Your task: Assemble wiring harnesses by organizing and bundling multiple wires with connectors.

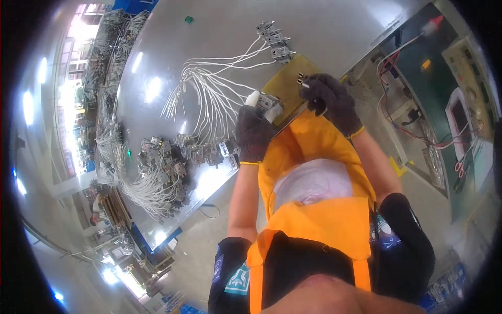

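My left hand [254,133], in a dark glove with a white-wrapped fingertip, is closed on a small grey metal part [270,108] at the near left edge of a yellowish board [291,79]. To the right, my right hand [333,100], gloved too, pinches a small dark piece with brass-coloured tips [301,79] over the board's right side. Its exact kind cannot be made out. Beyond the board lie several metal parts [273,39] with white wires [209,86] fanning out leftward. More such parts [206,153] form a row left of my left hand.
A heap of metal parts with wires [162,170] covers the shiny grey table's [172,31] near left. A small green piece [189,19] lies far off. At right, a dark green surface [436,57] carries cables, a beige device [470,78] and red-handled scissors [460,166].
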`<state>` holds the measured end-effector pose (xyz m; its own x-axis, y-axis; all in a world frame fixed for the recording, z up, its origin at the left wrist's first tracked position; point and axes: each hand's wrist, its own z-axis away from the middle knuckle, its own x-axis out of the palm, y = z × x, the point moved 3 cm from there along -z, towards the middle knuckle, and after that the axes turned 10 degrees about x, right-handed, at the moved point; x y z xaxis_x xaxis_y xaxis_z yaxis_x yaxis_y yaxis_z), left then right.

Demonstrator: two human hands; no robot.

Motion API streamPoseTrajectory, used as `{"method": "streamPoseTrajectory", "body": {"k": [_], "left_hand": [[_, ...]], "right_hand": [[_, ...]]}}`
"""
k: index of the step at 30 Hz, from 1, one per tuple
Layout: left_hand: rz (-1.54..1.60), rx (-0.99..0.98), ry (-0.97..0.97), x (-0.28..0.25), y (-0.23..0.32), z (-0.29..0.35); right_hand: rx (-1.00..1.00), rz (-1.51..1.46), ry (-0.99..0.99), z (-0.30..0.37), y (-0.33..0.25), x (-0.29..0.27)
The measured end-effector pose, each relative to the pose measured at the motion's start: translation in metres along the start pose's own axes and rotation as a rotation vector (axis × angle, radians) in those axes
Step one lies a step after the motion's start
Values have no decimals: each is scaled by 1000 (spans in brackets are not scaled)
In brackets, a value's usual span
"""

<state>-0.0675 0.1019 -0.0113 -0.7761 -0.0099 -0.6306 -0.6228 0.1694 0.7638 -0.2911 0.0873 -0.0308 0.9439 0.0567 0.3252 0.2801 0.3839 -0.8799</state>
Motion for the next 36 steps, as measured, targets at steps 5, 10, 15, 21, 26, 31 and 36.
{"method": "streamPoseTrajectory", "body": {"k": [5,10,15,21,26,31,36], "left_hand": [[-22,4,8,0,11,-1],[32,91,47,-5,13,-3],[-178,213,-11,-3,13,-4],[-439,363,-175,-7,21,-3],[-121,86,-111,-11,11,-1],[-173,411,-28,-4,12,-4],[-194,368,115,-2,11,-6]], "right_hand": [[187,87,-60,25,23,7],[164,62,-115,28,35,11],[-67,213,-90,29,33,22],[-16,302,-130,27,38,37],[-491,578,-70,22,41,43],[-284,390,-63,23,50,54],[-525,290,-75,21,29,56]]}}
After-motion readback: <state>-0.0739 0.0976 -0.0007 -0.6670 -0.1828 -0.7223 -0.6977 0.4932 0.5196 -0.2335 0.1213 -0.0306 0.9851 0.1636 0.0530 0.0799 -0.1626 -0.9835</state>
